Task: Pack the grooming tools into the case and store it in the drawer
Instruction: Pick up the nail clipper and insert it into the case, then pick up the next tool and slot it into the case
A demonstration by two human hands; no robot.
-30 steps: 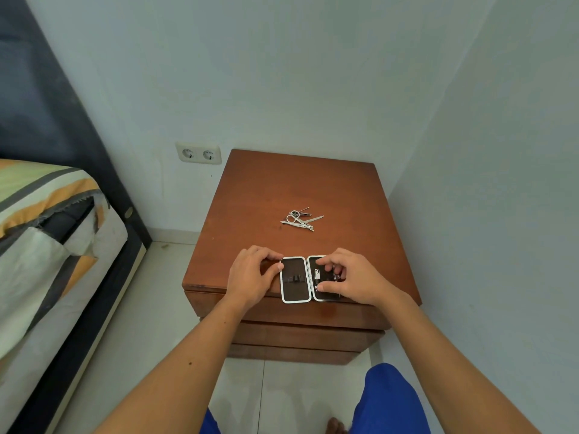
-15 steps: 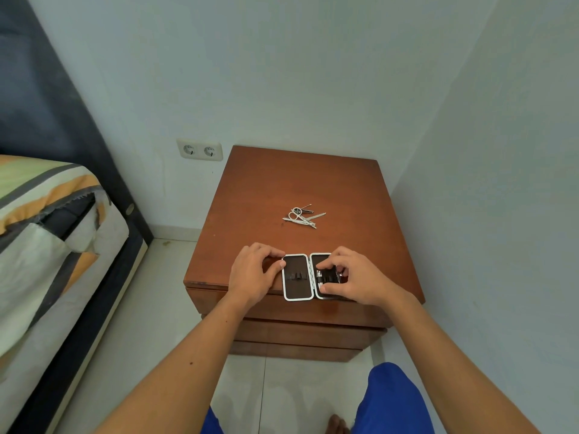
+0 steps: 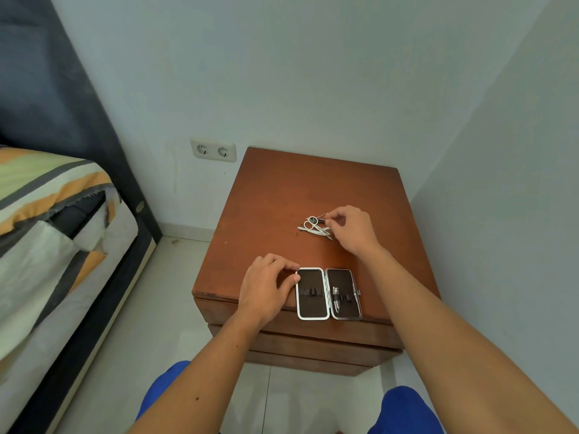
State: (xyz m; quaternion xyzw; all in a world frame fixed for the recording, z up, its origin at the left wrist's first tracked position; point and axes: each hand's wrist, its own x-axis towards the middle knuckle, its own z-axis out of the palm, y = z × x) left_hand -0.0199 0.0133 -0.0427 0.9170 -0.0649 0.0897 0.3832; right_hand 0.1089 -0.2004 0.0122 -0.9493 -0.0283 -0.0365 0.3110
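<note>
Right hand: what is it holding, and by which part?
The right hand pinches one tool's end in the grooming tools pile; which tool cannot be told.

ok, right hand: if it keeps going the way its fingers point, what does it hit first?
The right hand points left and slightly away, fingertips already at the loose grooming tools on the nightstand. Those come first; whether it already touches one is unclear. Beyond them, bare wood.
</note>
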